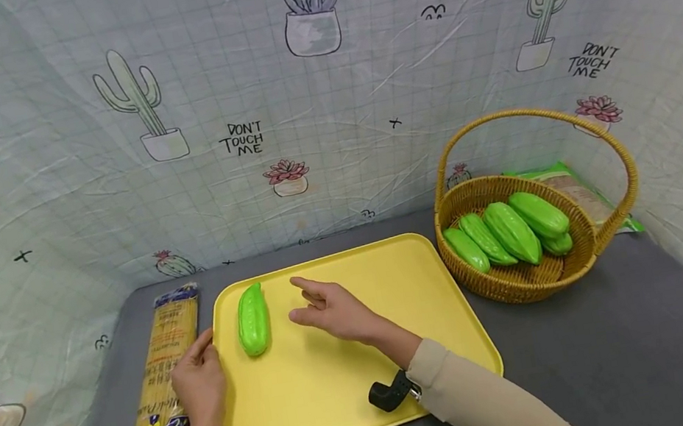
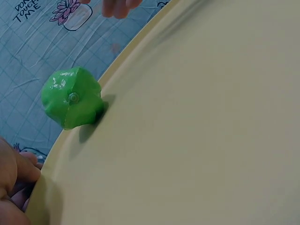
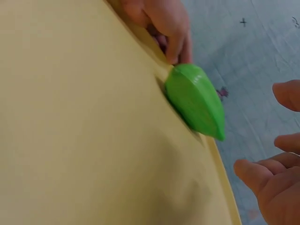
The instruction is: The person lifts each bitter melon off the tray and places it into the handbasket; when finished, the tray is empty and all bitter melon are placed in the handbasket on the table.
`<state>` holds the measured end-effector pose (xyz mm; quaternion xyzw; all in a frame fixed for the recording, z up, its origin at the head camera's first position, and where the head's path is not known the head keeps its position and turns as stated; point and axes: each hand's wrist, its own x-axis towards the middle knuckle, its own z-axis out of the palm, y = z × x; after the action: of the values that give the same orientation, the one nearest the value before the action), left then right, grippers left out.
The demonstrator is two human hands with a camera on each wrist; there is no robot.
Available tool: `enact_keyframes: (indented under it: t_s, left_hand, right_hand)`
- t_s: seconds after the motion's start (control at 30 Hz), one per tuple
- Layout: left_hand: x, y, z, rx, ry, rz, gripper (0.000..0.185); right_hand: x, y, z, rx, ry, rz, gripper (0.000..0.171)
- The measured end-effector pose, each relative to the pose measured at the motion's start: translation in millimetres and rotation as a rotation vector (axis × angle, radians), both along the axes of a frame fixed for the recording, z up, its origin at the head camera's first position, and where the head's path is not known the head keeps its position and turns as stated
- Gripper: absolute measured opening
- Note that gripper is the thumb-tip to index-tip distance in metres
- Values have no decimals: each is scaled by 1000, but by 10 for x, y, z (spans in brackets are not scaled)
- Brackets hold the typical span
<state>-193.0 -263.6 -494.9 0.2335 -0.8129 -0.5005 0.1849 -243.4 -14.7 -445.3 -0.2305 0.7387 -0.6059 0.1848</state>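
Where the grey desk (image 1: pixel 605 350) meets the printed cloth backdrop at far left, a packet of dry noodles (image 1: pixel 163 379) lies lengthwise, its long side running away from the person. Just right of it, the left hand (image 1: pixel 199 384) rests at the left rim of the yellow tray (image 1: pixel 367 373), fingers loosely curled round the edge; the left wrist view shows fingertips tucked against the rim. Holding the tray, nothing else.

On the tray, near its left edge, lies one green bitter gourd (image 1: pixel 252 319), long axis pointing away from the person, roughly parallel to the rim. It touches neither hand.

Right of the gourd, apart from it, the right hand (image 1: pixel 328 309) hovers above the tray, fingers spread and relaxed, grasping nothing. Fingertips point left toward the gourd's far end. So the gourd lies between the two hands: the left is nearer but occupied with the rim, the right is free.

Further right, off the tray, a wicker basket (image 1: pixel 583 256) with a hoop handle holds several more gourds (image 1: pixel 512 231). A green-edged packet (image 1: pixel 572 184) lies behind it.
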Motion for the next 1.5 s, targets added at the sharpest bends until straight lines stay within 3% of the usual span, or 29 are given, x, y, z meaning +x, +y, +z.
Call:
enact_keyframes:
  t_s: [0.33, 0.87, 1.5]
  left_hand:
    - [-8, 5, 0, -1, -3, 5, 37]
    - [-62, 15, 25, -4, 18, 8, 36]
    - [-14, 0, 15, -4, -2, 8, 36]
  right_hand:
    - [-20, -513, -121, 122, 68, -82, 75]
    - [-117, -791, -161, 162, 66, -177, 76]
    - [-57, -972, -214, 222, 45, -145, 78]
